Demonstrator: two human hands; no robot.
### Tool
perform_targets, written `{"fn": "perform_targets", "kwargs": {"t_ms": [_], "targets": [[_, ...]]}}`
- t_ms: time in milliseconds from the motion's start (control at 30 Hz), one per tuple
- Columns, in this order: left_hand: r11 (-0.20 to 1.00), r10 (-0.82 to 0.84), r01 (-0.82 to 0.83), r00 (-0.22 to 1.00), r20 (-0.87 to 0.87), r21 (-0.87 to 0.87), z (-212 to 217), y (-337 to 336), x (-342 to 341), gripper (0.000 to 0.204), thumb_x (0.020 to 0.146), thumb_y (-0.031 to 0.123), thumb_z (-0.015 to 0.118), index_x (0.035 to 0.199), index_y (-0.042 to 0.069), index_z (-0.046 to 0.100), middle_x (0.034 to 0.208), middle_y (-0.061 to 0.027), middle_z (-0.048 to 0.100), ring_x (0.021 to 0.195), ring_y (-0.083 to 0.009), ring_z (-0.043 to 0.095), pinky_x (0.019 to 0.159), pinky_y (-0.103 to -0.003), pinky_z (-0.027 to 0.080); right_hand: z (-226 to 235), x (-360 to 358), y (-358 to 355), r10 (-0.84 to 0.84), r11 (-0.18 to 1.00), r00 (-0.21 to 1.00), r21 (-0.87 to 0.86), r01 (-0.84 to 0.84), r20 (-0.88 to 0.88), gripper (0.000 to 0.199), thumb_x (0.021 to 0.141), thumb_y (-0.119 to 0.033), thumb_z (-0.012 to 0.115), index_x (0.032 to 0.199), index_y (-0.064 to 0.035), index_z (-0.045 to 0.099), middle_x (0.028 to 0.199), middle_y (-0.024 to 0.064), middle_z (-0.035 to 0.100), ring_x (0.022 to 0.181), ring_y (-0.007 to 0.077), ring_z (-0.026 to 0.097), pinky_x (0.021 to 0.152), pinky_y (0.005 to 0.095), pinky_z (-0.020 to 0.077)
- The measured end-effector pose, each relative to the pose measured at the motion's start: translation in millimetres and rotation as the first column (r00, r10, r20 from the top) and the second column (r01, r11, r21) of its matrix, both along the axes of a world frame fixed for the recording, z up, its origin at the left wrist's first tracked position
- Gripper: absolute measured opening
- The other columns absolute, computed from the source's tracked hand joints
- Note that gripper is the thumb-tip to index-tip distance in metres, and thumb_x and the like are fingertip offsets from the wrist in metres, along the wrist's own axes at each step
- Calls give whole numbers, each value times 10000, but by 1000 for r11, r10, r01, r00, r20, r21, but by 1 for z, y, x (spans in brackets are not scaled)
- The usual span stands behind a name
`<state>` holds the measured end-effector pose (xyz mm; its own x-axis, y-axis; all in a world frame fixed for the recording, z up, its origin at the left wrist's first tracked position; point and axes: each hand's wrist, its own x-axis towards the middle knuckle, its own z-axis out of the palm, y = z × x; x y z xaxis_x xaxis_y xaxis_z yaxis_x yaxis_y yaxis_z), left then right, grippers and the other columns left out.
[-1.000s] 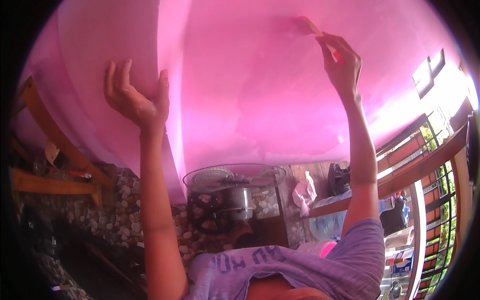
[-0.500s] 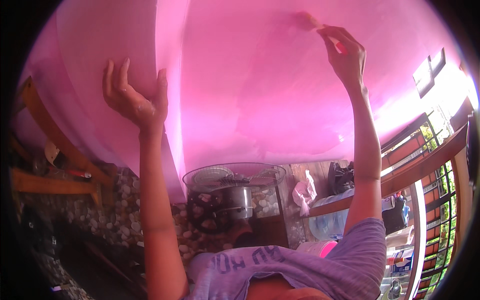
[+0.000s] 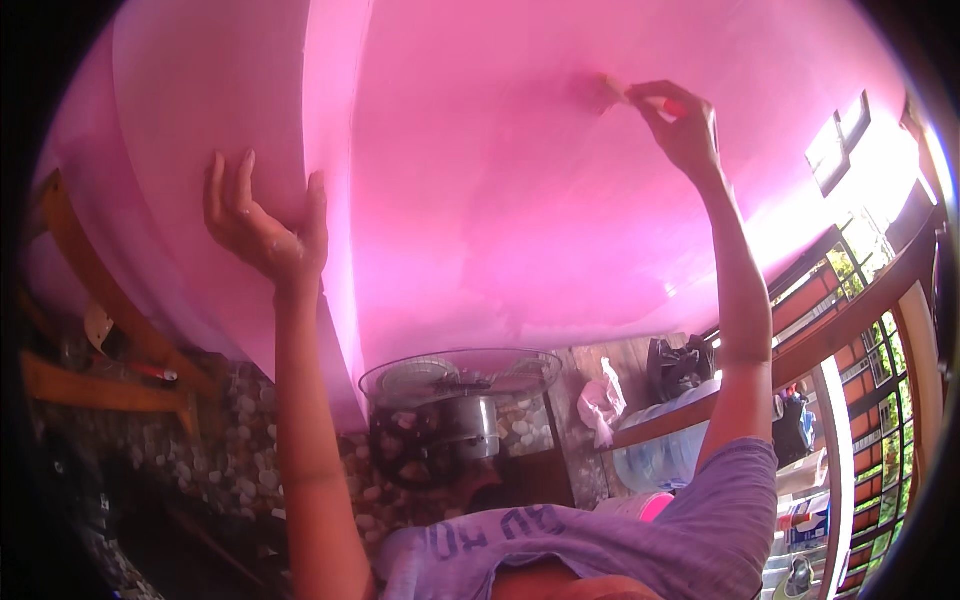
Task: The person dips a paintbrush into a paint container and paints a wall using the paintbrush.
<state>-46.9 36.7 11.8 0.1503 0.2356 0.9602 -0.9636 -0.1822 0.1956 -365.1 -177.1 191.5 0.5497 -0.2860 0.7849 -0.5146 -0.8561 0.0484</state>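
We hold brush (image 3: 612,92) in right hand (image 3: 685,125), fingers pinched on handle; bristles point left of hand, touching pink wall (image 3: 520,200). Brush axis roughly level, tip away from wrist. Left hand (image 3: 262,225) open, fingers spread, braced on wall corner, well apart, lower left of brush. Right hand nearer.

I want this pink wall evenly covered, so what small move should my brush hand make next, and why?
Probably draw the paintbrush in the right hand down and to the left in a short stroke. Its bristles touch the pink wall high up, and duller, patchy areas show below and left of them. The left hand is braced on the wall's corner edge, steadying you.
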Motion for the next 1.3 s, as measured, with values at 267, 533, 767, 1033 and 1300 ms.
{"fn": "perform_targets", "kwargs": {"t_ms": [267, 533, 767, 1033, 1300], "targets": [[1000, 21, -21, 1000, 18, -4, 2, -5, -1, 594, 796, 326, 688, 1249, 54, 418, 1289, -195, 419, 1201, -350, 379, 974, -469, 300, 22, -5, -13, 7, 890, 970, -443, 105, 243, 144, 788, -78, 676, 913, -146, 698, 988, 12, 667, 771, 158, 663, 631, 272, 534], [1000, 25, -25, 1000, 13, 2, 5, -2, -4, 592, 796, 314, 689, 1252, 55, 416, 1293, -190, 412, 1202, -346, 380, 981, -466, 303, -6, -23, 3, 133, 981, 982, 156, -112, -133, 115, 817, -73, 659, 923, -98, 693, 964, 29, 679, 848, 158, 657, 731, 266, 537], [1000, 16, -16, 1000, 2, 24, 4, -2, -5, 590, 799, 304, 687, 1257, 53, 412, 1291, -191, 412, 1210, -342, 370, 991, -469, 299, 88, -14, -10, 113, 851, 965, -524, 29, 238, 132, 797, -150, 692, 928, -156, 704, 897, -10, 689, 745, 154, 662, 648, 264, 523], [1000, -19, 19, 1000, -5, 12, 4, -3, -6, 598, 794, 293, 691, 1261, 47, 410, 1301, -201, 404, 1207, -359, 365, 982, -469, 298, -15, -18, 2, 104, 979, 987, -162, -123, -120, 126, 804, -56, 663, 896, -135, 699, 940, 31, 672, 744, 189, 654, 675, 270, 522], [999, 23, -23, 1000, 15, 25, -1, 2, 0, 603, 797, 311, 687, 1264, 49, 410, 1308, -201, 399, 1214, -348, 364, 981, -460, 301, 76, -14, -14, 21, 999, 988, -35, -15, 153, 101, 818, -108, 669, 913, -115, 702, 865, -8, 694, 767, 87, 630, 690, 240, 511]]}}
